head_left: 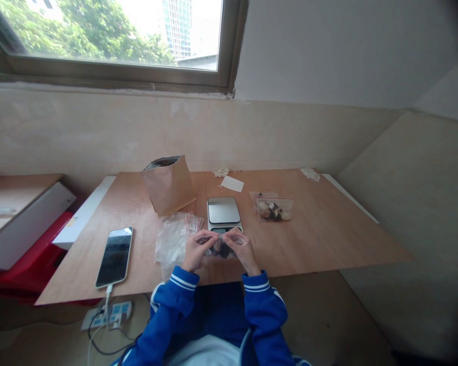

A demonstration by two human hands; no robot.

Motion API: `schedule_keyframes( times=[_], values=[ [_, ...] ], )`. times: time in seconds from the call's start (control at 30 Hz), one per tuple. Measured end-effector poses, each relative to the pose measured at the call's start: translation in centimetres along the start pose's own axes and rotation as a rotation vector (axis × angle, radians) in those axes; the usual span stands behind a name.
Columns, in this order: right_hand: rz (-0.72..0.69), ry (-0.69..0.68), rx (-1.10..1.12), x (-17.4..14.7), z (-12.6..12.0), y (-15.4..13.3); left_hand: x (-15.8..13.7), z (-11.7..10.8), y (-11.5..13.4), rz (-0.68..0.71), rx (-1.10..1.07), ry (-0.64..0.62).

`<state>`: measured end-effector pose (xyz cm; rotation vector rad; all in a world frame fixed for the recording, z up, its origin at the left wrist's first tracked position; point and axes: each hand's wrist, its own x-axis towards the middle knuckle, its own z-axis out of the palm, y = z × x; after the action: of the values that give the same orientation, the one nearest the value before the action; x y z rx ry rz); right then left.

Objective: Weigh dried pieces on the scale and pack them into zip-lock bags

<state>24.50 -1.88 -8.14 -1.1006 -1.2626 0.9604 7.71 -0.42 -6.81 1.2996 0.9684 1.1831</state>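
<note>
Both my hands pinch the top edge of a clear zip bag [222,250] with dark and pale pieces inside, close to the table's front edge. My left hand [198,248] grips the bag's left top corner, fingers closed. On the other side my right hand [242,247] is closed on the right part of the same edge. Just beyond the bag lies a small digital scale [224,210] with a bare metal plate; its display is partly hidden by my hands. Left of my left hand is a pile of clear zip bags [171,241].
A brown paper pouch [170,185] stands open at the back left. Filled zip bags [275,209] lie right of the scale. A white card [232,183] is behind it. At the left, a phone [115,256] is plugged into a cable above a power strip [109,314].
</note>
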Motion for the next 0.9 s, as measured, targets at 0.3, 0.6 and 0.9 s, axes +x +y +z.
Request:
schedule_keyframes(
  times=[0.3, 0.6, 0.9],
  values=[
    [-0.088, 0.102, -0.092, 0.0, 1.4, -0.9, -0.1, 0.7, 0.4, 0.039, 0.024, 0.045],
    [-0.141, 0.232, -0.186, -0.1, 2.9, -1.0, -0.4, 1.8, 1.0, 0.050, 0.052, 0.189],
    [-0.095, 0.256, -0.166, -0.1, 1.1, -1.1, 0.2, 0.7, 0.2, 0.007, 0.034, 0.160]
  ],
)
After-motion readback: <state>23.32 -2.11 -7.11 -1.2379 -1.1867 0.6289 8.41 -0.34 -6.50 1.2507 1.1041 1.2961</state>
